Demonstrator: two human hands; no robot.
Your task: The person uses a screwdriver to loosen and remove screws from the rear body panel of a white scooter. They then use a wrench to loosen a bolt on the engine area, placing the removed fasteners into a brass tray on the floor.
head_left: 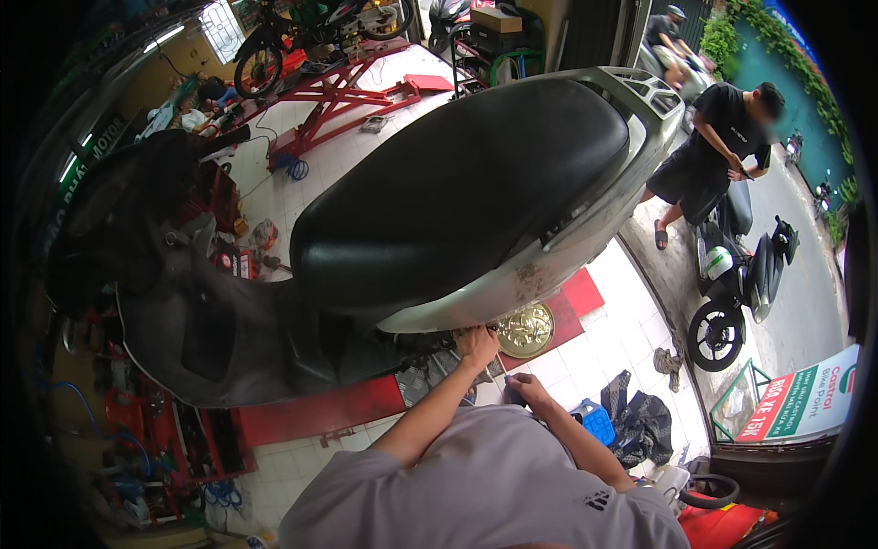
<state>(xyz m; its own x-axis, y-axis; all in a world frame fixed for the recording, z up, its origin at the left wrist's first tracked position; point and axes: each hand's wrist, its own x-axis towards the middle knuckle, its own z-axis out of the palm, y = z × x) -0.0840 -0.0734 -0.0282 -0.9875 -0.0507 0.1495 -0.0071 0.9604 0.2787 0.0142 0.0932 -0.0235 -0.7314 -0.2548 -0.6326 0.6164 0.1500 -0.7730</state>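
A scooter with a black seat [457, 201] and pale side panel [494, 293] stands on a red lift platform [311, 416]. My left hand [477, 348] reaches to the lower edge of that panel; what its fingertips touch is hidden. Just below and to the right, my right hand [529, 386] is closed on a small dark object that looks like a tool handle. Beside my hands lies a round brass-coloured tray [526, 328] with small shiny parts in it.
A co-worker in black [722, 146] stands at the right by a parked scooter [750, 270]. Dark cloths [640, 430] and a blue case [590, 421] are on the tiles. A raised motorbike [261, 64] is at the back, a sign board [786, 403] lower right.
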